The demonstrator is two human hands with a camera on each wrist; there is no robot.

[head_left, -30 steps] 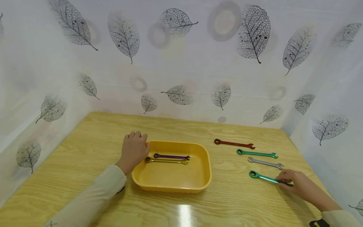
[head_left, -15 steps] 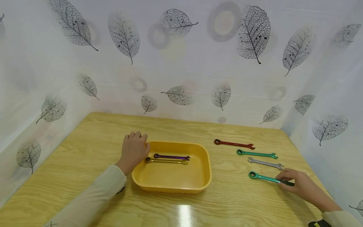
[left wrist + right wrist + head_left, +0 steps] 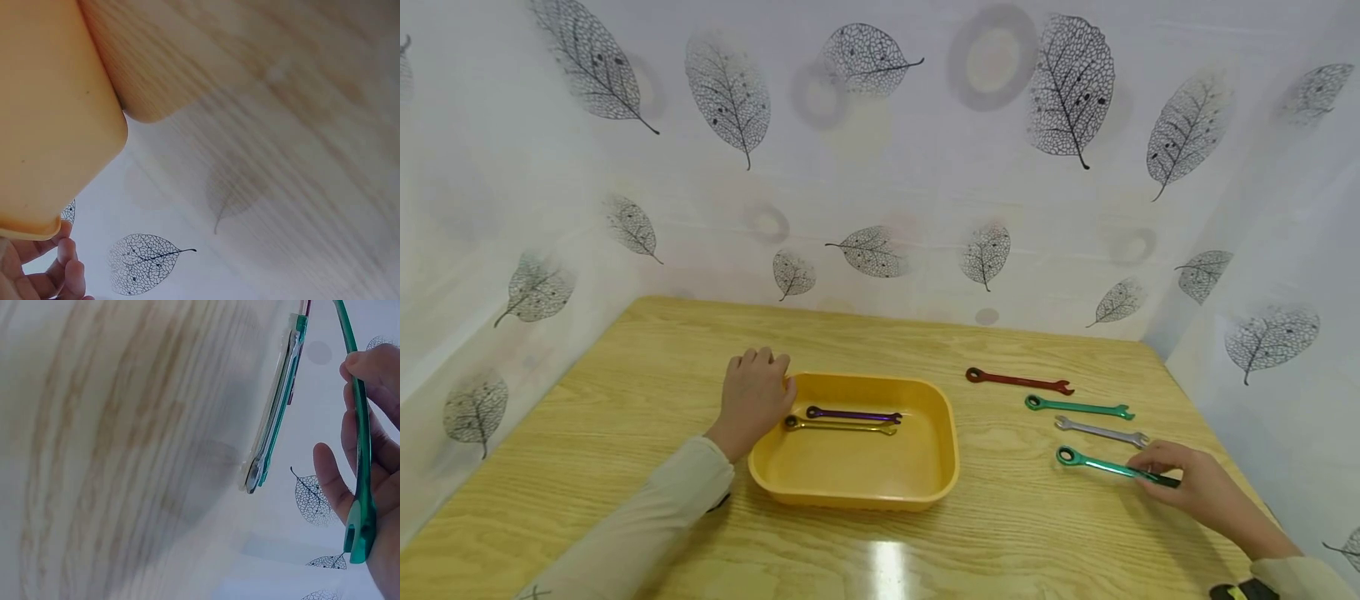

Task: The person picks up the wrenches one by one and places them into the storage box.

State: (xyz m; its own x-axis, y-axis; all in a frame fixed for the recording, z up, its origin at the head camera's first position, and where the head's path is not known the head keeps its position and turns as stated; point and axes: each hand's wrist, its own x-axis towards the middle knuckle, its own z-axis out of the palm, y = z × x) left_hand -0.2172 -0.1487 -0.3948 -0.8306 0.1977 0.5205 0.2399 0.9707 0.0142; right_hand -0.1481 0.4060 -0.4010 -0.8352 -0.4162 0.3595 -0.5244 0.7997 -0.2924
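Observation:
My left hand (image 3: 754,398) holds the back left corner of a yellow plastic tub (image 3: 955,442), its fingers at the rim, as the left wrist view also shows. Inside the tub lie a purple wrench (image 3: 854,414) and a gold wrench (image 3: 842,427), side by side. Over at the right, my right hand (image 3: 1180,483) pinches a green combination wrench (image 3: 1097,463) near its open end, the ring end pointing left. In the right wrist view the thumb and fingers grip the green wrench's shaft (image 3: 362,437), raised off the table.
Beyond the right hand, a silver wrench (image 3: 1101,431), a second green wrench (image 3: 1078,407) and a red wrench (image 3: 1019,381) lie in a staggered row on the wooden table (image 3: 820,550). A leaf-patterned sheet (image 3: 910,183) hangs behind and at both sides.
The green wrench in my right hand has shifted very slightly left and up, tilting a little. My left hand and the tub stay in place.

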